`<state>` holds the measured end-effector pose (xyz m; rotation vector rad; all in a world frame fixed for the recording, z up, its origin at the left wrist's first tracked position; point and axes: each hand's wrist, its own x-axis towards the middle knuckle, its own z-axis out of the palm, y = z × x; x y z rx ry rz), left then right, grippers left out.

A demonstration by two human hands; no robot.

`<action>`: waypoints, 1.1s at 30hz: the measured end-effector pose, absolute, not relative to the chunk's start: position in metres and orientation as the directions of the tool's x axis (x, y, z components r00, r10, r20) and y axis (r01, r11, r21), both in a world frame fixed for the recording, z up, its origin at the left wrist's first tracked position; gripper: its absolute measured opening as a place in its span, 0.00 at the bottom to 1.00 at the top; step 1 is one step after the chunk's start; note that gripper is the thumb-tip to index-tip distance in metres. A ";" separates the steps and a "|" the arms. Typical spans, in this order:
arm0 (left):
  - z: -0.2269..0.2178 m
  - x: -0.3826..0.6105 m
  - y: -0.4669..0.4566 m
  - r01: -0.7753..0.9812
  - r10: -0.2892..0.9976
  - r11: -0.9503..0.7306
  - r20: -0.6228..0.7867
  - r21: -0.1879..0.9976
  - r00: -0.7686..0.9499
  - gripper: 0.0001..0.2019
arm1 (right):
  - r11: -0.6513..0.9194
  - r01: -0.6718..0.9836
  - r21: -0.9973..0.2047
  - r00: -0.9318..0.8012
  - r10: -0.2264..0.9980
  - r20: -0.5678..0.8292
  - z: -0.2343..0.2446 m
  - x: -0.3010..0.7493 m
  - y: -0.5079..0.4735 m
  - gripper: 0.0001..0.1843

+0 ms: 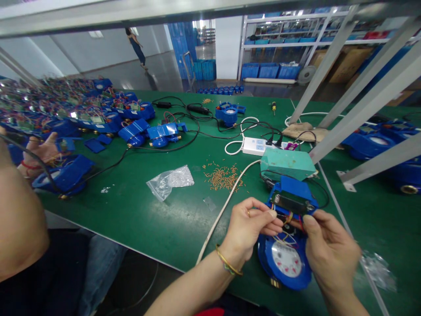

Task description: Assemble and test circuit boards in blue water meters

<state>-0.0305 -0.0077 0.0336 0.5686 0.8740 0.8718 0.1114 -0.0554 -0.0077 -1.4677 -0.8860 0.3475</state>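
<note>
A blue water meter [299,276] with a round white dial lies on the green bench in front of me. Its blue box-shaped cover [297,186] is tipped up behind the dial, showing a black inside. Thin coloured wires [289,218] run between cover and meter. My left hand [248,226] is closed, thumb and fingertips pinching at the wires on the left side. My right hand [332,248] is closed around the right side, its thumb by a red wire at the cover's lower edge. The pinched ends are partly hidden by my fingers.
Small brass-coloured screws [223,177] lie in a heap beside a clear plastic bag [171,181]. A teal box [286,161] and white power strip [255,145] stand behind the meter. White posts [371,92] rise at right. A co-worker's hand [41,153] is at another meter, left.
</note>
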 end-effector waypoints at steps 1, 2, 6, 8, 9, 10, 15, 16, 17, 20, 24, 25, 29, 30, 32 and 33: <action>0.033 -0.031 -0.008 -0.424 0.839 0.539 -0.418 0.728 0.348 0.23 | 0.120 0.291 -0.949 0.655 0.699 0.289 -0.008 0.112 -0.055 0.22; 0.033 -0.031 -0.008 -0.432 0.837 0.542 -0.420 0.721 0.350 0.22 | 0.116 0.280 -0.953 0.658 0.700 0.278 -0.008 0.112 -0.055 0.23; 0.033 -0.033 -0.009 -0.454 0.827 0.559 -0.422 0.694 0.372 0.21 | 0.121 0.256 -0.959 0.658 0.705 0.265 -0.008 0.112 -0.054 0.23; 0.034 -0.034 -0.009 -0.454 0.822 0.565 -0.422 0.689 0.381 0.20 | 0.127 0.251 -0.959 0.654 0.708 0.266 -0.008 0.112 -0.053 0.22; 0.034 -0.034 -0.009 -0.452 0.820 0.567 -0.425 0.688 0.383 0.20 | 0.127 0.253 -0.959 0.654 0.708 0.266 -0.008 0.111 -0.053 0.22; 0.034 -0.034 -0.009 -0.449 0.818 0.570 -0.428 0.688 0.384 0.19 | 0.124 0.256 -0.959 0.653 0.709 0.266 -0.008 0.111 -0.053 0.22; 0.034 -0.033 -0.008 -0.439 0.811 0.580 -0.437 0.686 0.390 0.18 | 0.127 0.280 -0.952 0.646 0.708 0.285 -0.005 0.110 -0.053 0.20; 0.034 -0.033 -0.008 -0.438 0.810 0.582 -0.436 0.685 0.392 0.18 | 0.127 0.288 -0.949 0.646 0.706 0.290 -0.005 0.110 -0.053 0.20; 0.034 -0.032 -0.008 -0.437 0.809 0.582 -0.436 0.686 0.395 0.18 | 0.125 0.298 -0.946 0.648 0.702 0.296 -0.004 0.110 -0.053 0.20; 0.034 -0.032 -0.008 -0.431 0.813 0.575 -0.428 0.696 0.395 0.19 | 0.111 0.313 -0.943 0.645 0.704 0.297 -0.004 0.110 -0.054 0.21; 0.033 -0.033 -0.007 -0.413 0.822 0.555 -0.403 0.722 0.402 0.19 | 0.102 0.319 -0.942 0.640 0.710 0.294 -0.006 0.111 -0.055 0.20; 0.033 -0.034 -0.007 -0.409 0.821 0.554 -0.397 0.725 0.409 0.19 | 0.102 0.320 -0.942 0.641 0.708 0.295 -0.007 0.111 -0.056 0.21; 0.032 -0.035 -0.006 -0.402 0.812 0.561 -0.384 0.724 0.440 0.17 | 0.123 0.325 -0.938 0.633 0.708 0.312 -0.006 0.111 -0.055 0.20; 0.031 -0.035 -0.006 -0.401 0.811 0.560 -0.380 0.725 0.444 0.17 | 0.130 0.329 -0.935 0.629 0.709 0.319 -0.005 0.111 -0.055 0.20; 0.031 -0.034 -0.006 -0.398 0.813 0.553 -0.369 0.732 0.450 0.18 | 0.140 0.327 -0.935 0.624 0.711 0.324 -0.004 0.110 -0.055 0.19; 0.031 -0.033 -0.006 -0.396 0.814 0.549 -0.365 0.736 0.452 0.19 | 0.143 0.321 -0.936 0.622 0.714 0.322 -0.004 0.110 -0.055 0.19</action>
